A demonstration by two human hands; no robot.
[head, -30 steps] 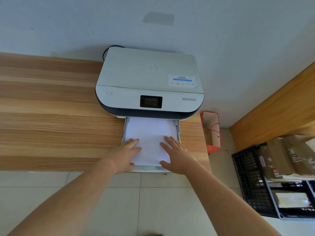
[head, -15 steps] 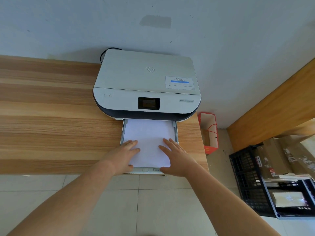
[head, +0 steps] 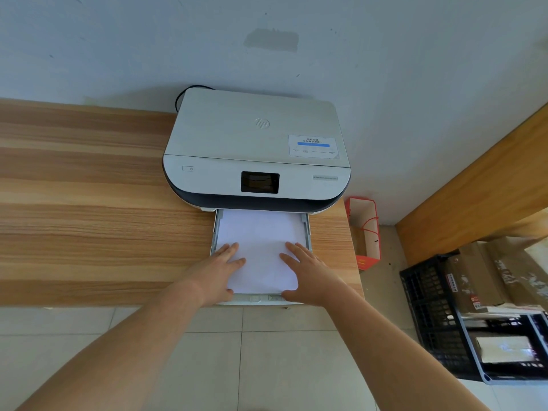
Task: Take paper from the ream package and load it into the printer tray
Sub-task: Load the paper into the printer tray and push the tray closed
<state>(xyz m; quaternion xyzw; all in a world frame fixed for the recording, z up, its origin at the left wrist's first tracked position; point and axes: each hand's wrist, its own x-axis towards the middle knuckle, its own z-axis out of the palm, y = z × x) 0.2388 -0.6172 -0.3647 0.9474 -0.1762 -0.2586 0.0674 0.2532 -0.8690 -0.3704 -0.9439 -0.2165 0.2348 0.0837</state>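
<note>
A white printer (head: pixel 255 146) stands on a wooden desk against the wall. Its tray (head: pixel 307 232) is pulled out toward the desk's front edge, and a stack of white paper (head: pixel 259 241) lies in it. My left hand (head: pixel 218 272) rests flat on the paper's near left part, fingers spread. On the near right part my right hand (head: pixel 308 274) presses flat, its heel over the tray's front lip. Neither hand grips anything. No ream package is in view.
The wooden desk (head: pixel 89 218) stretches left of the printer. A red paper bag (head: pixel 364 229) stands on the floor right of the desk. A black crate (head: pixel 439 315) with cardboard boxes sits at the far right, beside a wooden panel (head: pixel 480 179).
Both hands stay flat on the paper. The view has shifted slightly, so the printer sits a little lower in the frame.
</note>
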